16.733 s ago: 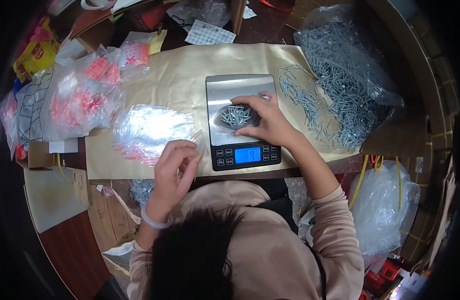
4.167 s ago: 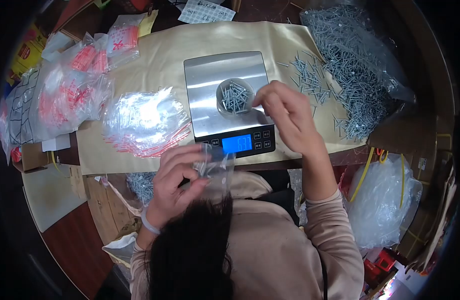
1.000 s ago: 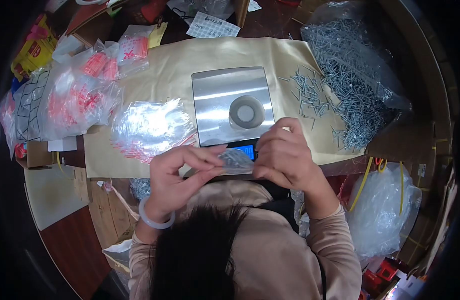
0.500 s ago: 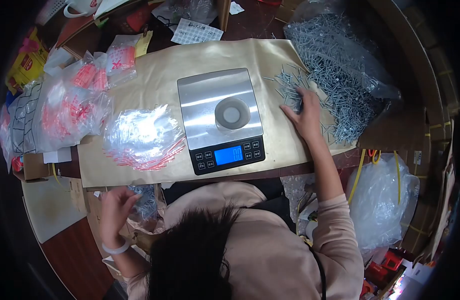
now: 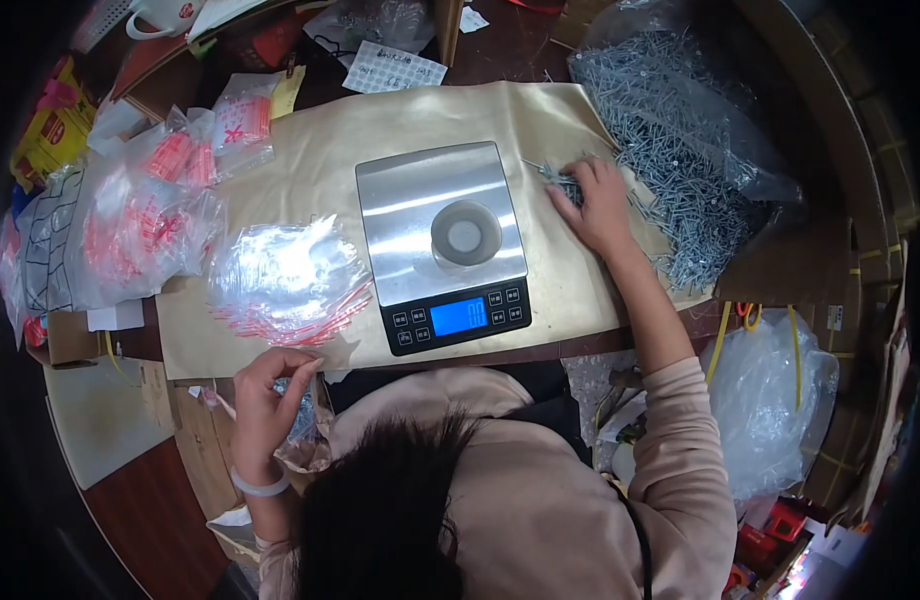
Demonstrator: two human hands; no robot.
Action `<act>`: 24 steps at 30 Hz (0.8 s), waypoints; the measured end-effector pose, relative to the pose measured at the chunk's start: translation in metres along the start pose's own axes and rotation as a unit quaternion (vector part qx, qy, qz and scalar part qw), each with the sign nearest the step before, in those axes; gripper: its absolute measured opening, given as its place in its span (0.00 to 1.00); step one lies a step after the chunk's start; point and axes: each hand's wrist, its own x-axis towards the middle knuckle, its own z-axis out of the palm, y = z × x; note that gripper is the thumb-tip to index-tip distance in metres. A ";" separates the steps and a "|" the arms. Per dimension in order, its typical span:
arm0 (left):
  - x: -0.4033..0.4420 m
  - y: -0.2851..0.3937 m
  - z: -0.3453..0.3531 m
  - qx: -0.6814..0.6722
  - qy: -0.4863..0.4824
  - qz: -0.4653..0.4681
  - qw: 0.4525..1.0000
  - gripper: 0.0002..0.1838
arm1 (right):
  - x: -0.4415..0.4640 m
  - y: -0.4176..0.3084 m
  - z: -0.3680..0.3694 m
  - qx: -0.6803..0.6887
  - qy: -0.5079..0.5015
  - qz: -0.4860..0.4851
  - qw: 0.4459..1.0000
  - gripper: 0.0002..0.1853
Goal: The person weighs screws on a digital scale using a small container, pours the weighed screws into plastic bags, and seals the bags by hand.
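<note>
My right hand (image 5: 602,205) is curled over a small bunch of silvery screws (image 5: 557,180) on the gold-coloured sheet (image 5: 320,130); the fingers hide most of the bunch. A large heap of the same screws (image 5: 680,165) lies just right of it, partly under clear plastic. At the sheet's front edge, my left hand (image 5: 270,400) has thumb and forefinger pinched together; whatever is between them is too small to make out. Between the hands sits a digital scale (image 5: 380,210), its display lit, with a small round cup (image 5: 467,232) on its steel plate.
Left of the scale lies a stack of clear zip bags (image 5: 285,270) with red edges. More bagged red-marked packets (image 5: 130,225) are piled at the far left. A cardboard wall (image 5: 830,110) borders the screws. A clear plastic sack (image 5: 760,410) hangs at the right.
My left hand has moved right and up to the sheet's front edge. My right hand has shifted slightly left, drawing the small bunch of screws together under its fingers.
</note>
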 end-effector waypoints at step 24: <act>0.009 0.012 0.019 -0.042 -0.039 0.032 0.998 0.04 | 0.054 -0.057 -0.010 0.943 -0.077 0.267 0.186 0.08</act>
